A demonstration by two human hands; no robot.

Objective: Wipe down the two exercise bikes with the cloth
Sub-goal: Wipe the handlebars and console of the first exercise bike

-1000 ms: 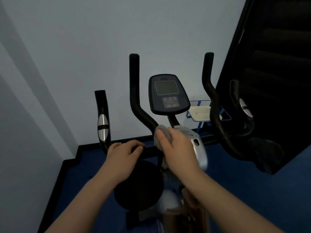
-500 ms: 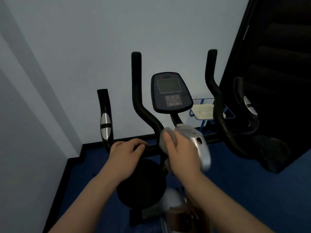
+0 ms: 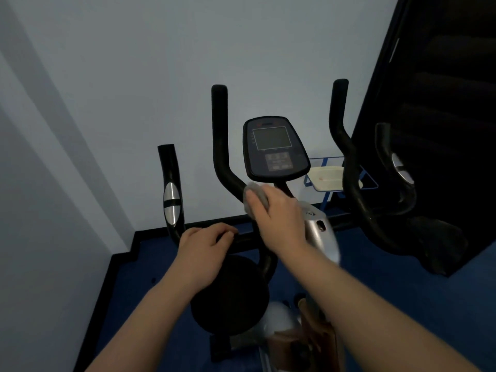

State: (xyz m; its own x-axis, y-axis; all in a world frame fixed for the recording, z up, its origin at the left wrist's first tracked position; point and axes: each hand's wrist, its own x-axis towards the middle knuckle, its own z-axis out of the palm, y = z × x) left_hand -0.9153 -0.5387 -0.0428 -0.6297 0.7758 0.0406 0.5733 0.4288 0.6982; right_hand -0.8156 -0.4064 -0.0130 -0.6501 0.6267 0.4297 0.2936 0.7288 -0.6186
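right hand (image 3: 279, 218) grips cloth (image 3: 255, 193) on the handlebar (image 3: 222, 157); left hand (image 3: 204, 245) curls round crossbar (image 3: 247, 238); cloth might bump the console (image 3: 275, 149) buttons

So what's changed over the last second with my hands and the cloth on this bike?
The right hand has slid the grey cloth a little way up the inner handlebar post, toward the underside of the console; it grips the cloth throughout. The left hand has stayed curled on the crossbar beside the left grip. Nothing was picked up or let go, and the bike itself has not moved.
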